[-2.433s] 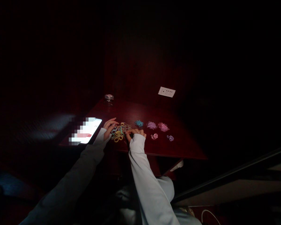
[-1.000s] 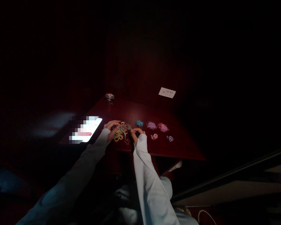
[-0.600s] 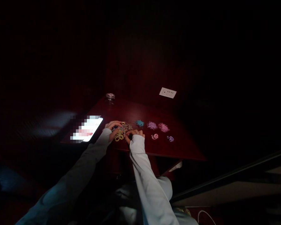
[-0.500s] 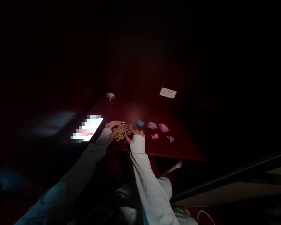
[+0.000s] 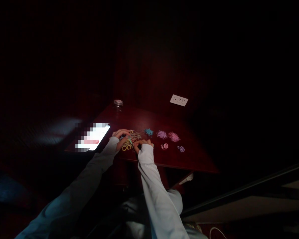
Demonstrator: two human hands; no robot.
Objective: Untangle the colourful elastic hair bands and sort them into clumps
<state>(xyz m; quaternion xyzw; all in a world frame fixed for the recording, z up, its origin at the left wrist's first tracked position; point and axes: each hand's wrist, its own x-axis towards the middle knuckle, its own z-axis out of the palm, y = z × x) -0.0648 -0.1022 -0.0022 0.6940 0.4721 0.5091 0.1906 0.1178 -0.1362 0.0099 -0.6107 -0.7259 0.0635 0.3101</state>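
My left hand (image 5: 121,135) curls over a mixed pile of elastic hair ties and small bands (image 5: 136,135), its fingers closed and partly hidden. My right hand (image 5: 141,142) is close beside it at the pile's near right edge, fingertips pinched together. Between the two hands runs a pale green band (image 5: 131,142), touching the fingertips of both. Yellow hair ties (image 5: 126,148) lie just below the hands. To the right are separate heaps of blue bands (image 5: 149,132), purple bands (image 5: 161,134) and pink bands (image 5: 174,136).
A pink hair tie cluster (image 5: 164,146) and a purple one (image 5: 181,149) lie near the front of the dark red table (image 5: 196,161). At left glows a phone (image 5: 99,137), partly pixelated. Further back stand a small clear jar (image 5: 118,103) and a wall socket (image 5: 179,100).
The pale green band now shows more plainly between my hands. My right fingers have shifted slightly; my left hand has hardly moved.
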